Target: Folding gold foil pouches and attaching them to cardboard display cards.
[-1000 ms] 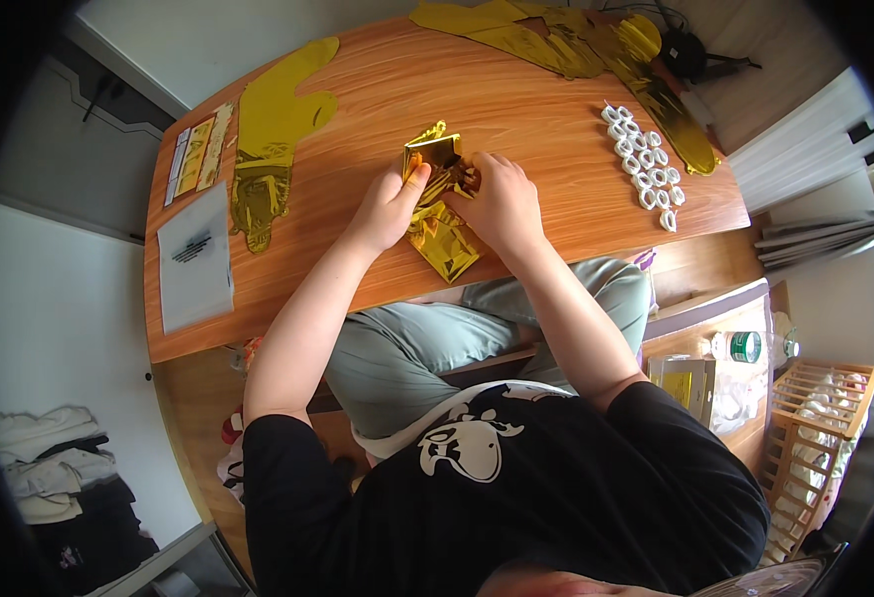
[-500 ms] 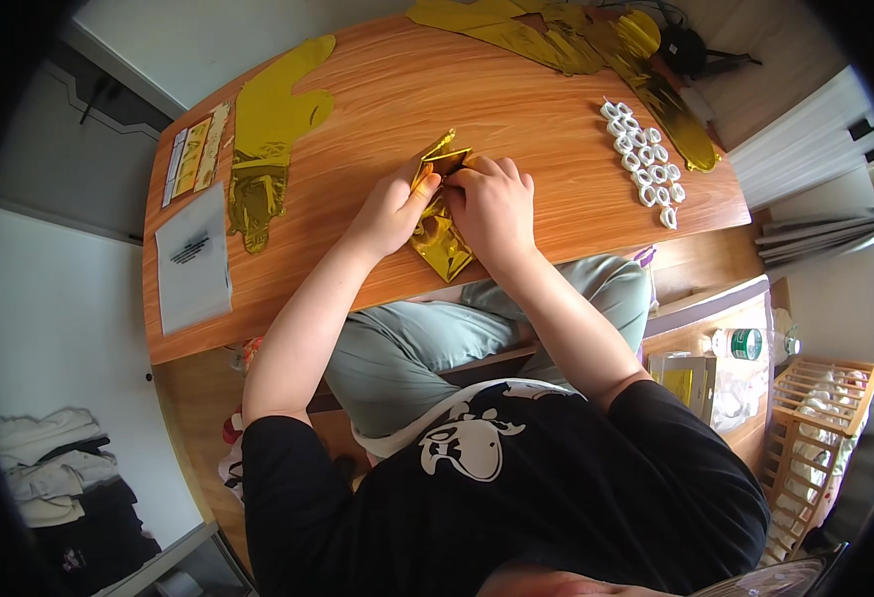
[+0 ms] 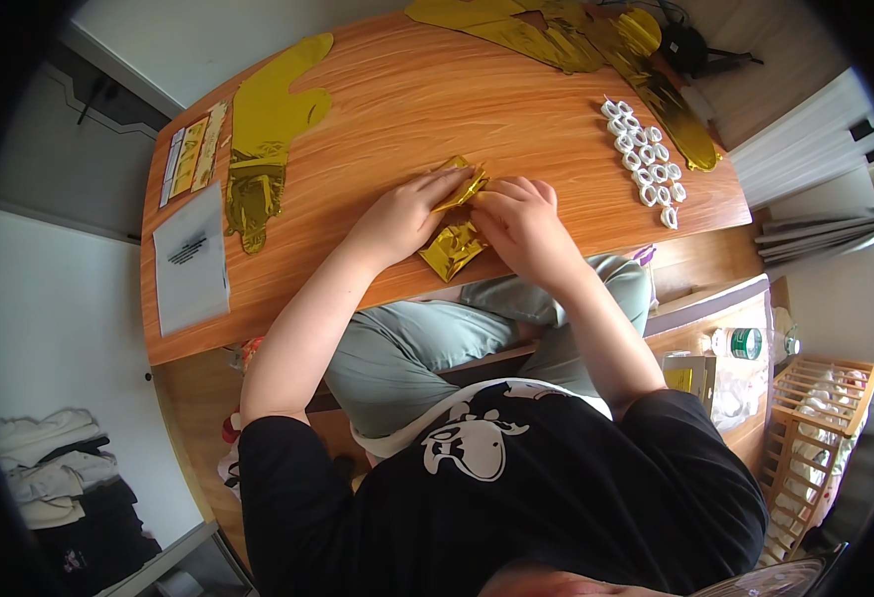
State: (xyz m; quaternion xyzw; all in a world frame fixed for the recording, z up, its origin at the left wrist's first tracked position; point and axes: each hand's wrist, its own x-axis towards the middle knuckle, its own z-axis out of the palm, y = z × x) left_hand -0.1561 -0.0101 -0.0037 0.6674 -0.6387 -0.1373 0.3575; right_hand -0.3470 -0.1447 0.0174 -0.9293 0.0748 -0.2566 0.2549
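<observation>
on the wooden surface (image 3: pixel 377 109) near its front edge, a crumpled gold foil piece (image 3: pixel 454 245) lies between both hands, its long axis slanting away, the left hand (image 3: pixel 404 211) pinching its far tip and the right hand (image 3: pixel 522 221) curled closed on its right side.

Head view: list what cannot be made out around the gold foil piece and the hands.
- Gold foil piece, head view: its middle is hidden under the left hand and right hand, so its full shape is unclear.
- Fingertip grip: too small to tell.
- White rings: too small to tell their kind.
- Gold foil shapes at the table's far end: cut off by the picture's top edge.
</observation>
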